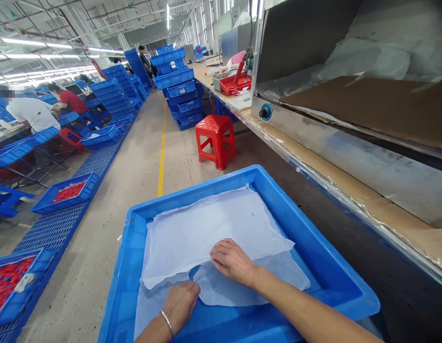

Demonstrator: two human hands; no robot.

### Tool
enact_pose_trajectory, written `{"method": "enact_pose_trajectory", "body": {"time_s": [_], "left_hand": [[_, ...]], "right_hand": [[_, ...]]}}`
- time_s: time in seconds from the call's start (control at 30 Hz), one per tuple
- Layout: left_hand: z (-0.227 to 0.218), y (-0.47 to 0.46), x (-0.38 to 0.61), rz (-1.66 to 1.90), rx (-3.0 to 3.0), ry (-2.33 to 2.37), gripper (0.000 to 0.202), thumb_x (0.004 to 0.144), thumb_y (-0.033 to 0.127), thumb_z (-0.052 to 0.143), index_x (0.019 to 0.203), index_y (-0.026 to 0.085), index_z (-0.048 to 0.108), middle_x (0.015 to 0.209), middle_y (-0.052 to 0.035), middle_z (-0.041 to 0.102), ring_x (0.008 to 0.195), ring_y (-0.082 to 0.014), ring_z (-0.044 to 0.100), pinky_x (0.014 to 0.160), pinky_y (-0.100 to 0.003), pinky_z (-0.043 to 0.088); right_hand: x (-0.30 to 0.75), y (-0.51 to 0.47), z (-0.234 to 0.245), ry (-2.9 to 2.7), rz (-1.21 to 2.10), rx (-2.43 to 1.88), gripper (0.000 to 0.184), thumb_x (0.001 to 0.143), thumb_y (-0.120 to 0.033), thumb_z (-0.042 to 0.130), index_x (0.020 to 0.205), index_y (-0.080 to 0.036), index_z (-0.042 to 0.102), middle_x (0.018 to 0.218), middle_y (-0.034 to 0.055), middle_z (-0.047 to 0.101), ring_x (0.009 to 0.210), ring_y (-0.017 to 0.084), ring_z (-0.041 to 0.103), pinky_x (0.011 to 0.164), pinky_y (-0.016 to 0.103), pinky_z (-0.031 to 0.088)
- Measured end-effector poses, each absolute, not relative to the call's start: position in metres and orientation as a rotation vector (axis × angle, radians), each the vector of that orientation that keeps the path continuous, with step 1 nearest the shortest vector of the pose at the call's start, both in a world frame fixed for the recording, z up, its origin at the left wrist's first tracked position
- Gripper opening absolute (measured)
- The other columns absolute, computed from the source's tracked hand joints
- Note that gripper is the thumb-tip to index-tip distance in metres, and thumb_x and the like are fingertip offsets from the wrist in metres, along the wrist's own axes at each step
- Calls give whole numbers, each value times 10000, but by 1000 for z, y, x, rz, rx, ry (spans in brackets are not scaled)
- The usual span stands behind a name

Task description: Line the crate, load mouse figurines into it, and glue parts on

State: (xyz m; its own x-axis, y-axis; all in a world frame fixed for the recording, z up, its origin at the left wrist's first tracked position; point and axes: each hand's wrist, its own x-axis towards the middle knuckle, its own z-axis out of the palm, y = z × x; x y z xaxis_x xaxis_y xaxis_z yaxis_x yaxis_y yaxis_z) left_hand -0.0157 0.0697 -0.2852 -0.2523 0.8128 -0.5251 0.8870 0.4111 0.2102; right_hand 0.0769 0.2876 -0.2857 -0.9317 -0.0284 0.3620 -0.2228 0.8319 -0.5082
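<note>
two hands flattening thin white sheets in a blue tray

the left hand [180, 303] and right hand [232, 261] rest close together, fingers pressed on the white paper sheets [213, 228] lining the blue tray [313, 243]. the sheets look light, limp and easily torn; best pinched gently at a loose edge near the fingertips.

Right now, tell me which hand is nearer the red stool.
Right. The right hand rests on the white paper mid-tray, closer to the red stool beyond the blue tray's far rim. The left hand lies at the paper's near edge, farther back.
</note>
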Motion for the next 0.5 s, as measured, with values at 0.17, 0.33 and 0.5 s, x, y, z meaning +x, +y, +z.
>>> {"method": "enact_pose_trajectory", "body": {"time_s": [0.17,0.33,0.5], "left_hand": [[-265,81,-12,-34,1482,2139,214,917,377,558,951,180,632,935,-47,637,933,-258,607,780,-440,523],[-263,106,-12,155,1605,2154,351,1006,346,339,1275,261,548,1419,-53,448,1350,-268,346,1119,-518,298],[-304,142,-34,223,1569,2144,350,959,415,495,1209,198,608,1222,-100,596,1154,-277,551,961,-535,454]], "right_hand": [[68,298,-266,-2520,800,64,96,889,-79,591,928,-157,630,968,39,691,948,182,608,866,340,402],[57,309,-248,-2443,802,74,88,913,-93,579,950,-161,622,995,42,688,969,190,603,886,357,404],[67,302,-238,-2489,796,235,100,888,-82,590,941,-166,600,995,27,684,976,187,595,883,353,391]]}}
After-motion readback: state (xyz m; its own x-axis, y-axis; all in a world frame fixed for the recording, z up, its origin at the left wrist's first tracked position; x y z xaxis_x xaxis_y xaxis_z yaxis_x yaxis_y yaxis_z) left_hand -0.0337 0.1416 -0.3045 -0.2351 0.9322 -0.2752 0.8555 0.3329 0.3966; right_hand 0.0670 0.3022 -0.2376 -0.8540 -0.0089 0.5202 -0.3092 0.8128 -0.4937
